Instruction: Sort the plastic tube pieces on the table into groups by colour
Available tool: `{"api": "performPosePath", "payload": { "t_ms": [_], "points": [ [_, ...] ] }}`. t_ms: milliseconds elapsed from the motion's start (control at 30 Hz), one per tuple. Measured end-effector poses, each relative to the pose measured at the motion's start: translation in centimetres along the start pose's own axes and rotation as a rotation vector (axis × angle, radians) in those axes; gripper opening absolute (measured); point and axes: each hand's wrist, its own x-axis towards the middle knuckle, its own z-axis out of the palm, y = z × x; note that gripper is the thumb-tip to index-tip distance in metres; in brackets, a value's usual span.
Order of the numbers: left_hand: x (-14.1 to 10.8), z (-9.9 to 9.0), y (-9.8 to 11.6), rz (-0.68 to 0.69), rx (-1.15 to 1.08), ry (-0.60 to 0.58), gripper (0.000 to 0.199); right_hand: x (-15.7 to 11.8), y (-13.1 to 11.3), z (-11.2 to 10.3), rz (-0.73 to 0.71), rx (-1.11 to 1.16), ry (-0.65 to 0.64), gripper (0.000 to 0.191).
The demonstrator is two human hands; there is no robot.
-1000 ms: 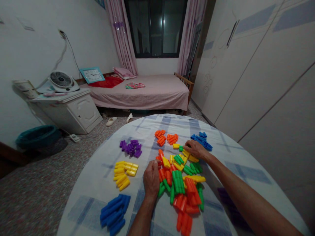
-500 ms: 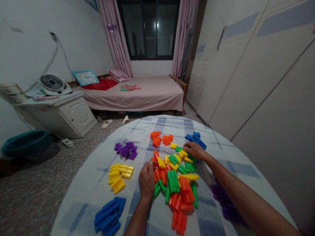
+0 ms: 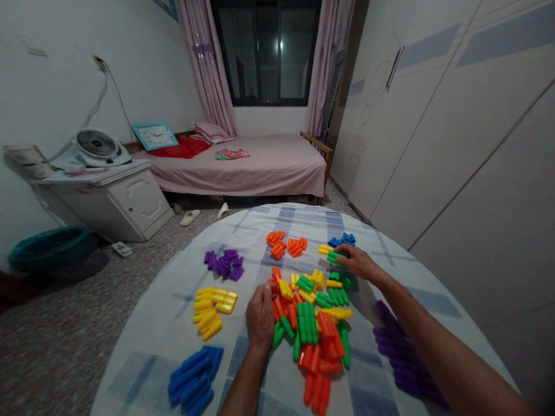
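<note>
A mixed pile of orange, yellow and green plastic building blocks (image 3: 307,321) lies on the cloth, some joined in rows. My left hand (image 3: 261,315) rests at the pile's left edge, fingers loosely extended against the orange blocks and holding nothing. Beyond the pile, my right hand (image 3: 356,261) pinches a green block (image 3: 333,257). A yellow block (image 3: 325,249) lies against the green one's far side; whether they are joined I cannot tell. Just behind that hand sit blue blocks (image 3: 346,238), partly hidden by it.
Sorted heaps stand around the round table (image 3: 143,341): orange blocks (image 3: 297,247), purple blocks (image 3: 224,264), yellow blocks (image 3: 213,309) and large blue blocks (image 3: 193,381). More purple blocks (image 3: 401,355) lie partly under my right forearm. A bed (image 3: 260,173) stands beyond.
My right hand has shifted right and slightly away from the pile, and the green and yellow blocks have moved with it. My left hand has stayed in place beside the pile.
</note>
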Motion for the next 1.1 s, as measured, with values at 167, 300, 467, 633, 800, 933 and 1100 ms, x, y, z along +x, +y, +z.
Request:
{"api": "performPosePath", "payload": {
  "t_ms": [167, 300, 467, 633, 800, 933, 1100],
  "points": [
    [0.0, 0.0, 0.0, 0.011, -0.001, -0.01, 0.044, -1.5, 2.6, -1.8, -0.071, -0.017, -0.122, 0.027],
    [0.1, -0.1, 0.0, 0.01, -0.005, -0.01, 0.044, -2.5, 2.7, -1.2, -0.108, 0.004, -0.184, 0.037],
    [0.1, -0.1, -0.2, 0.02, -0.012, -0.018, 0.043, -3.0, 1.6, 0.5, -0.14, -0.098, -0.22, 0.053],
    [0.2, -0.1, -0.4, 0.021, -0.003, -0.013, 0.043, -2.8, 0.7, 0.8, -0.168, -0.136, -0.207, 0.038],
    [0.1, 0.0, -0.2, 0.018, -0.009, -0.009, 0.044, -3.0, 1.3, 0.5, -0.119, -0.171, -0.193, 0.014],
    [0.0, 0.0, 0.1, 0.008, -0.016, -0.006, 0.044, -3.4, 1.2, 0.3, -0.142, -0.165, -0.121, 0.016],
    [-0.1, 0.1, 0.5, 0.087, 0.004, 0.037, 0.034, -4.1, -3.4, -0.1, -0.252, -0.087, -0.008, 0.023]
  ]
}}
